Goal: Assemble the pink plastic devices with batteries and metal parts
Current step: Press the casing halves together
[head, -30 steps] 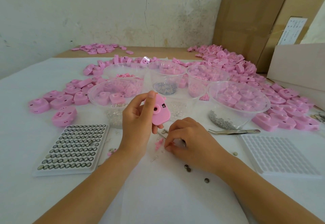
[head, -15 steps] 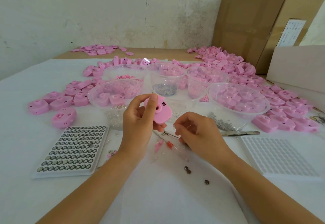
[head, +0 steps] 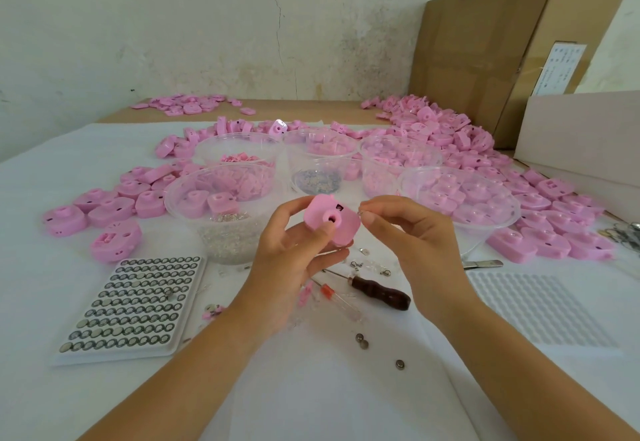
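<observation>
Pink plastic sits in the left hand (head: 294, 260): we see its fingers curled under the pink device (head: 334, 224) and its thumb pressed on the front face, just below the round hole, holding it above the table (head: 311, 388). The right hand (head: 419, 246) hovers just beside it, thumb and forefinger pinching a tiny metal part (head: 360, 213) at the device's right edge; we cannot tell whether the two touch. A dark-handled tool (head: 381, 294) lies below the right hand, the battery tray (head: 131, 302) left of the left wrist, and loose button cells (head: 362, 341) between the forearms.
</observation>
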`<action>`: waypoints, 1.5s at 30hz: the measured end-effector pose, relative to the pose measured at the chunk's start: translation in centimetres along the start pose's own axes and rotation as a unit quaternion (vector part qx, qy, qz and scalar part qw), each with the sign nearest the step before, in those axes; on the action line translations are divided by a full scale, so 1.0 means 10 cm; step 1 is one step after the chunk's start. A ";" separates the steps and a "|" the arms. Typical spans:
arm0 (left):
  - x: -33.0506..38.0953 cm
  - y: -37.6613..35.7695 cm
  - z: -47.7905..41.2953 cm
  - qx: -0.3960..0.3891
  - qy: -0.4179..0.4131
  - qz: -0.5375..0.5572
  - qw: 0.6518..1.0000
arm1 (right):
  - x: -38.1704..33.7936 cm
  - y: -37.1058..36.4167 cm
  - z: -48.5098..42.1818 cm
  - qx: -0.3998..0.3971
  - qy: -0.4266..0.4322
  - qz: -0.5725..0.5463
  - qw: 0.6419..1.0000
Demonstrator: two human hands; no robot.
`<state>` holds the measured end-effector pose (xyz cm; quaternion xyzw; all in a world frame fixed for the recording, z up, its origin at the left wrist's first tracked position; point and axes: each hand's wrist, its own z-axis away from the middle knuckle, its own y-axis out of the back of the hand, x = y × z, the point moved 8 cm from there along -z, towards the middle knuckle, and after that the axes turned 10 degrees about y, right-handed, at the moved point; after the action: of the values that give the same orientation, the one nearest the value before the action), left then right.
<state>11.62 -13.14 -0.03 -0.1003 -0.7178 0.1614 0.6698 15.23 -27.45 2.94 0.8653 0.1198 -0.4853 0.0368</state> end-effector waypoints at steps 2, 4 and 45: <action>0.00 -0.02 0.01 -0.008 -0.004 -0.005 1.000 | 0.02 -0.05 0.01 -0.018 -0.026 -0.054 0.998; 0.00 -0.04 0.01 -0.017 -0.007 -0.012 1.000 | 0.07 -0.09 0.03 -0.036 -0.060 -0.095 0.993; -0.01 -0.08 0.06 -0.046 -0.025 -0.158 0.986 | 0.08 -0.26 0.10 -0.165 0.020 0.173 0.971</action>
<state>11.12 -13.96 0.18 -0.0125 -0.7479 0.0226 0.6633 14.21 -24.92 1.87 0.8644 0.0476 -0.4275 0.2602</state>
